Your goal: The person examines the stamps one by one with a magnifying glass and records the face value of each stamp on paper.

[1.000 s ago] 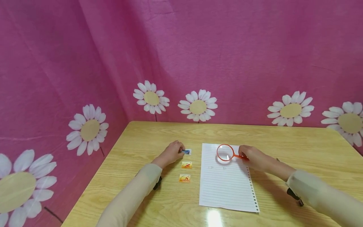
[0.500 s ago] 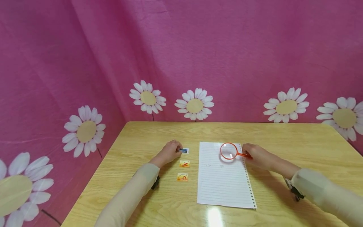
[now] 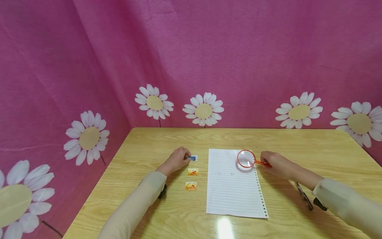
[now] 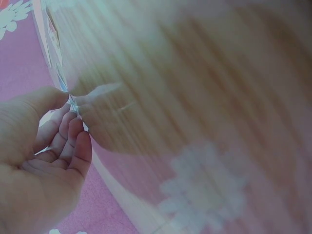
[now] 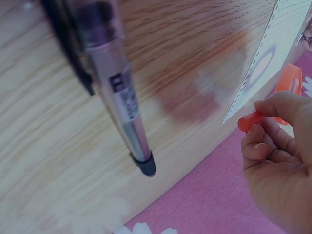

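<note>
My left hand (image 3: 176,160) pinches the left edge of a small blue stamp with a white border (image 3: 194,158). Whether that stamp lies flat is hidden by the fingers; in the left wrist view thumb and fingertips meet at its thin edge (image 4: 62,84). Nearer me lie two yellow-orange stamps, an upper one (image 3: 193,172) and a lower one (image 3: 191,186). With thumb and curled fingers, my right hand (image 3: 277,165) grips the handle of an orange magnifying glass (image 3: 258,162). Its round lens is over the upper right part of a lined sheet of paper (image 3: 229,196).
Faint handwritten marks (image 3: 223,174) show on the paper. A pen (image 3: 303,196) lies beneath the right forearm and looms large in the right wrist view. The wooden table (image 3: 167,139) ends at a pink curtain (image 3: 238,59) with white daisies.
The magnifying glass and my right hand have moved right across the paper, toward its punched edge. The left hand stays at the blue stamp. The head view has shifted slightly; more of the pen shows.
</note>
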`<move>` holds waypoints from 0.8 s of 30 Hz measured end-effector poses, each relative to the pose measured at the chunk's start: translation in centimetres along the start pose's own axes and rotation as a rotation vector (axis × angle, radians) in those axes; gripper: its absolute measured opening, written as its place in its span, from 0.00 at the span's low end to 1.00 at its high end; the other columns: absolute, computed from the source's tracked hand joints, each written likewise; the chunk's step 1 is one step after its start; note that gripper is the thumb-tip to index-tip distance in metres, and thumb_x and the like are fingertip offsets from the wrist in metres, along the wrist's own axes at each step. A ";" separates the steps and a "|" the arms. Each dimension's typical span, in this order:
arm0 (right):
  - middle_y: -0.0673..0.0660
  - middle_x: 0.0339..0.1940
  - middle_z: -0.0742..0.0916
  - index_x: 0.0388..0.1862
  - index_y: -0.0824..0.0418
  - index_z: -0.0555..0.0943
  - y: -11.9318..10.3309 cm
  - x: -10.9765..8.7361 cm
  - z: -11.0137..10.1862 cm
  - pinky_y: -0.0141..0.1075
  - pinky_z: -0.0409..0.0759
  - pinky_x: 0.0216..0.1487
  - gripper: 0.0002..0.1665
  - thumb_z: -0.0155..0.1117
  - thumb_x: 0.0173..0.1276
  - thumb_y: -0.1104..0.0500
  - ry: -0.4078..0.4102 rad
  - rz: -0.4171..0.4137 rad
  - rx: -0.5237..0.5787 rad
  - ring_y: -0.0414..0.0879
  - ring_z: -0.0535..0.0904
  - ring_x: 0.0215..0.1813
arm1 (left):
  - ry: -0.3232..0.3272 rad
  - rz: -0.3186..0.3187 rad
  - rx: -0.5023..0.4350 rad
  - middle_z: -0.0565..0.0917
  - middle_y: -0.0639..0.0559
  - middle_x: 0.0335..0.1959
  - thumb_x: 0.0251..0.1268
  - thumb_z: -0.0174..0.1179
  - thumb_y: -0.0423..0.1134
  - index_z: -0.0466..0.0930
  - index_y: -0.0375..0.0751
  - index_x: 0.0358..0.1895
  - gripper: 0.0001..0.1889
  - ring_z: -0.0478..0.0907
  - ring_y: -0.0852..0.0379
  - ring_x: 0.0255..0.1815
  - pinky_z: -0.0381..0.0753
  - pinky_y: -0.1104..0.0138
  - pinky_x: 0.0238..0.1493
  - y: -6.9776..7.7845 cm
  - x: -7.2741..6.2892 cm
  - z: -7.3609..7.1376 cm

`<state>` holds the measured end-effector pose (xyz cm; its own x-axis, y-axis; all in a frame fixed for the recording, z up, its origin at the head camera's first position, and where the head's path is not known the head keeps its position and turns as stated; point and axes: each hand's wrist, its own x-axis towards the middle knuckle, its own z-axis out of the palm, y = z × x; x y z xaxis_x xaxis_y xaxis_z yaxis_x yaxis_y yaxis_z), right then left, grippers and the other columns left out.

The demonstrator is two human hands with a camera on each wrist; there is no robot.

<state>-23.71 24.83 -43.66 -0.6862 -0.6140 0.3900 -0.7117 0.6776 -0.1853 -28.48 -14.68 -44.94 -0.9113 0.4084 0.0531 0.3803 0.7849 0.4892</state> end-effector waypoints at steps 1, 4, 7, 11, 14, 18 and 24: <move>0.47 0.22 0.73 0.26 0.61 0.72 0.0 -0.1 -0.1 0.27 0.64 0.25 0.19 0.74 0.48 0.74 0.004 -0.004 -0.005 0.32 0.63 0.27 | 0.001 0.006 0.002 0.76 0.46 0.35 0.66 0.60 0.31 0.80 0.34 0.40 0.04 0.70 0.57 0.34 0.74 0.66 0.40 0.0 0.0 0.0; 0.47 0.21 0.73 0.26 0.61 0.72 0.2 -0.4 -0.2 0.27 0.63 0.25 0.19 0.75 0.48 0.72 0.008 -0.008 -0.024 0.31 0.62 0.27 | 0.004 0.011 0.008 0.76 0.46 0.35 0.67 0.59 0.30 0.80 0.34 0.40 0.04 0.69 0.57 0.33 0.73 0.66 0.39 0.1 -0.1 -0.1; 0.47 0.21 0.72 0.26 0.61 0.72 0.3 -0.7 -0.4 0.26 0.63 0.25 0.18 0.75 0.48 0.72 -0.001 0.000 -0.039 0.31 0.61 0.27 | 0.006 0.009 0.011 0.76 0.46 0.34 0.67 0.59 0.31 0.80 0.34 0.41 0.04 0.69 0.57 0.33 0.73 0.65 0.39 0.1 -0.1 -0.2; 0.47 0.22 0.73 0.25 0.61 0.72 0.4 -1.0 -0.7 0.27 0.64 0.25 0.18 0.74 0.49 0.73 -0.014 0.014 -0.044 0.32 0.62 0.27 | 0.007 0.010 0.013 0.76 0.46 0.35 0.67 0.59 0.31 0.80 0.35 0.41 0.04 0.70 0.57 0.34 0.74 0.65 0.40 0.0 -0.1 -0.1; 0.46 0.21 0.73 0.25 0.61 0.72 0.6 -1.3 -0.7 0.27 0.64 0.24 0.18 0.74 0.47 0.74 0.010 -0.004 -0.055 0.31 0.62 0.26 | 0.004 0.016 0.013 0.76 0.46 0.35 0.66 0.60 0.31 0.80 0.35 0.41 0.04 0.70 0.57 0.34 0.74 0.66 0.39 -0.1 -0.1 0.0; 0.45 0.20 0.71 0.24 0.60 0.71 1.0 -1.9 -0.7 0.25 0.61 0.24 0.20 0.75 0.44 0.75 0.057 -0.037 -0.075 0.29 0.59 0.26 | -0.001 0.012 0.012 0.76 0.47 0.35 0.66 0.60 0.31 0.80 0.35 0.41 0.04 0.69 0.58 0.34 0.73 0.66 0.39 -0.2 0.0 0.1; 0.45 0.20 0.70 0.24 0.60 0.71 1.4 -2.5 -1.2 0.26 0.60 0.24 0.20 0.75 0.46 0.73 0.045 -0.015 -0.070 0.29 0.59 0.27 | -0.001 -0.002 0.015 0.76 0.47 0.35 0.66 0.60 0.31 0.80 0.35 0.41 0.04 0.69 0.58 0.34 0.73 0.66 0.39 0.0 0.0 -0.1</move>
<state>-22.82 27.80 -43.82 -0.6667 -0.6068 0.4328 -0.7088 0.6958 -0.1164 -28.47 -14.71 -44.83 -0.9119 0.4073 0.0512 0.3808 0.7928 0.4759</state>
